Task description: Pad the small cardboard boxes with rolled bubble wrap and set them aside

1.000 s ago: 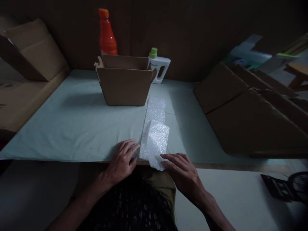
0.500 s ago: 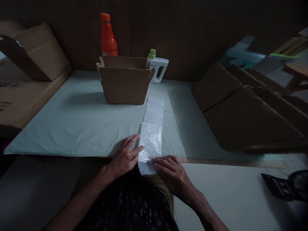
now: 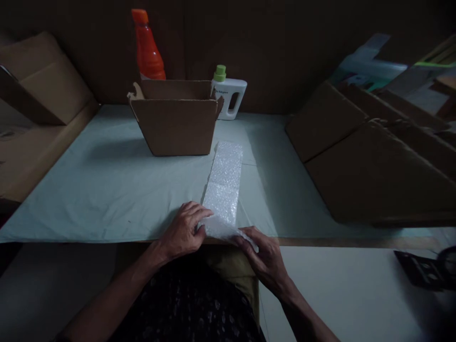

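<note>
A long strip of bubble wrap (image 3: 225, 166) lies on the pale green cloth (image 3: 117, 180), its near end at the table's front edge. That near end is lifted and folded up between both hands. My left hand (image 3: 185, 230) pinches its left corner between thumb and fingers. On the other side, my right hand (image 3: 261, 251) grips the right corner, with a bit of the wrap sticking out past the fingers. Part of the strip lies doubled, with a crease line across it.
An open cardboard box (image 3: 174, 123) stands behind the strip, with an orange-red bottle (image 3: 149, 54) and a white bottle with a green cap (image 3: 230, 97) behind it. Larger cartons flank the table, at left (image 3: 53, 80) and right (image 3: 374, 175). A black object (image 3: 422, 270) lies at lower right.
The near end of the bubble wrap, flat before, has been raised and bent over. Both hands have closed on its corners. The view has shifted slightly.
</note>
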{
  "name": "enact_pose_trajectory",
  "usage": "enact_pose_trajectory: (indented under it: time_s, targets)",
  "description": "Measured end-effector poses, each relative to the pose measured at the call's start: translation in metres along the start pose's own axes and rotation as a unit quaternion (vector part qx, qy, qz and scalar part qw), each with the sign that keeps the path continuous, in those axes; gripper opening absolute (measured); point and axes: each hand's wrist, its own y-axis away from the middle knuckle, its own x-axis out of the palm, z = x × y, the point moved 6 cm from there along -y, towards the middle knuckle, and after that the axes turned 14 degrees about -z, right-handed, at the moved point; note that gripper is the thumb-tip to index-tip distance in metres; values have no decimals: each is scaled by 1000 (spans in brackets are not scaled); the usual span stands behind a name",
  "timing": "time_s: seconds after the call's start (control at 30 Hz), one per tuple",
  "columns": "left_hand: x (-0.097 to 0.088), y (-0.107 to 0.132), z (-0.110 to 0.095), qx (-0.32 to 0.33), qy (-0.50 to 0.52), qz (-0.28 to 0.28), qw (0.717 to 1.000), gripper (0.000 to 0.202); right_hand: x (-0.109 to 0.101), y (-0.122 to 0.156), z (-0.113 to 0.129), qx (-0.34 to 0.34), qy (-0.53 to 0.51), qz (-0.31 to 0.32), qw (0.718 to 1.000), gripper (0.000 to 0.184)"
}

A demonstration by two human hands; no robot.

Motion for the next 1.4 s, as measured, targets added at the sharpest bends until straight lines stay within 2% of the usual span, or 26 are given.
enact_pose_trajectory:
  time_s: [0.07,0.13,0.33,0.5,0.6,0.7,0.73,0.8,0.87,0.93,1.03,1.17,1.3,1.4]
  targets:
    - [-2,3,-4,-13,17,7,1000,49,3,-5,0,-4,-4,-3,1000,11]
    - [-5,5,-8,-28,32,4,999,53,6,-9,-1,-5,-7,-3,1000,11]
    - [0,4,2,-105,-15,-49,993,24,14,-13,-13,21,3,-9,1000,15]
    - [7,0,10,-78,-87,-92,989,37,23,-14,-27,42,40,-21,998,26]
    - [10,0,12,-73,-114,-85,987,43,19,-16,-27,11,97,-76,992,37]
    - [11,2,14,-87,-126,-76,985,48,5,-12,-14,-54,143,-122,981,40]
    - [12,3,14,-89,-129,-75,985,49,2,-10,-8,-76,144,-112,980,37]
    - [12,3,14,-89,-136,-74,984,50,2,-3,0,-115,127,-53,984,29]
    - [14,3,14,-87,-144,-71,983,49,9,3,3,-139,112,21,984,24]
    - [15,3,15,-84,-152,-65,983,47,16,6,1,-149,118,60,980,21]
    - [14,3,14,-76,-150,-60,984,42,23,5,-5,-156,135,61,977,18]
    - [-2,5,6,-48,-103,-73,991,43,25,-1,-7,-160,129,53,977,23]
    - [-9,8,-6,8,-39,-11,999,61,23,-10,-11,-116,95,50,987,24]
    - [-5,8,-6,12,-15,20,1000,76,22,-18,-18,-67,72,53,994,20]
